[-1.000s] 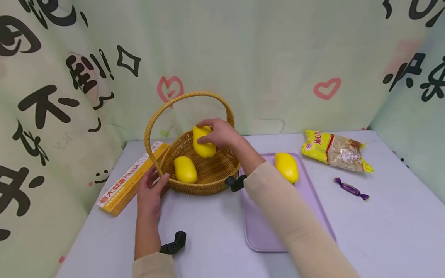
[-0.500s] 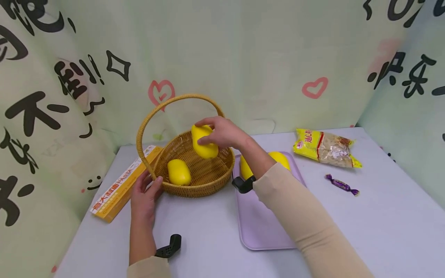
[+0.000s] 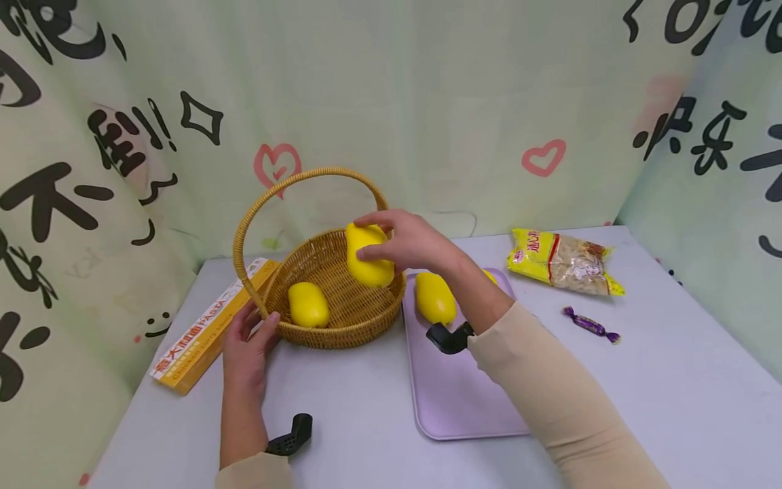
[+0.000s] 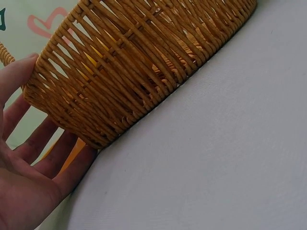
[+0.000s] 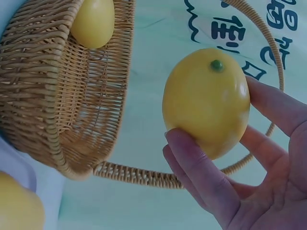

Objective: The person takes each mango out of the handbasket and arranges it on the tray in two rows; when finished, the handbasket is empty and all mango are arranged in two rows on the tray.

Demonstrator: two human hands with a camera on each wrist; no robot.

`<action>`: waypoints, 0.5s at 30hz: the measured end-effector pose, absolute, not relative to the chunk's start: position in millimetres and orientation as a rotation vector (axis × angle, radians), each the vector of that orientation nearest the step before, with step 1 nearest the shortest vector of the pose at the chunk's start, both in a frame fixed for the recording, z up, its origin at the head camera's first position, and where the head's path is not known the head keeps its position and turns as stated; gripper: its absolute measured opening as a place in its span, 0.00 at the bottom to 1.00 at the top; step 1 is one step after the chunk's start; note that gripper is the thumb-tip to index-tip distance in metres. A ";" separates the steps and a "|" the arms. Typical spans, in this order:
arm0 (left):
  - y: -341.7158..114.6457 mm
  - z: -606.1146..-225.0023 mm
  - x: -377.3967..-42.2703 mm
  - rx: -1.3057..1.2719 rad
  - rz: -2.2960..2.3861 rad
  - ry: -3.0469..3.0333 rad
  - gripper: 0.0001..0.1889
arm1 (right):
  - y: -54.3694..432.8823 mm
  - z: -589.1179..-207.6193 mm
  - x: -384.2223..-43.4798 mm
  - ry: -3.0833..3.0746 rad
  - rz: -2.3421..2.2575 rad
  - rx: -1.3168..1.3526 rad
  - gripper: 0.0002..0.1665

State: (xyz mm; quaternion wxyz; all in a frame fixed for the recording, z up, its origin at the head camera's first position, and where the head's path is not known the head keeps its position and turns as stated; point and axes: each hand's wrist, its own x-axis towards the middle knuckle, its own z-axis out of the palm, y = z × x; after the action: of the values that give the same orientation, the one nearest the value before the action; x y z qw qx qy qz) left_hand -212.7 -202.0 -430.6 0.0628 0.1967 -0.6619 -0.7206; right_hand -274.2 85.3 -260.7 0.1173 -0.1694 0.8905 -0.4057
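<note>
A yellow mango (image 3: 369, 257) is pinched between the thumb and fingers of my right hand (image 3: 411, 239), held up over the back right part of a wicker basket (image 3: 342, 337). The right wrist view shows a green stem tip on this mango (image 5: 206, 103). Inside the basket, toward the left, lies another mango (image 3: 308, 305). My left hand (image 3: 246, 346) holds the basket's left side, near the foot of its tall handle. In the left wrist view its thumb is at the rim and its fingers lie against the outer wall.
Right of the basket, a lilac tray (image 3: 464, 397) bears a mango (image 3: 435, 299) and a second one mostly hidden by my right forearm. A pasta box (image 3: 210, 329) lies left of the basket. Farther right are a yellow snack bag (image 3: 565, 263) and a purple-wrapped candy (image 3: 590, 324).
My right hand has moved right relative to the basket with the mango in it. The forearm's shift uncovers a mango on the tray. The head view has turned slightly right; my left hand stays on the basket.
</note>
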 end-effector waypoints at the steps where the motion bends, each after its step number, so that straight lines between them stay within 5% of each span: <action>1: -202.1 -430.6 -212.4 0.596 -2.179 -1.997 0.33 | 87.7 -261.3 -272.1 2.601 -1.198 -0.483 0.34; 15: -201.9 -429.2 -213.1 0.596 -2.173 -1.992 0.33 | 121.9 -278.6 -244.9 2.558 -1.289 -0.417 0.35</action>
State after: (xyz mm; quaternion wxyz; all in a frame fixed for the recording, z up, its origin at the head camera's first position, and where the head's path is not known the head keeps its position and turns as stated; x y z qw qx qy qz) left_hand -213.1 -201.9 -429.2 0.0670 0.1977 -0.6608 -0.7210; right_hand -244.9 121.9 -278.6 0.1234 -0.1429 0.8769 -0.4420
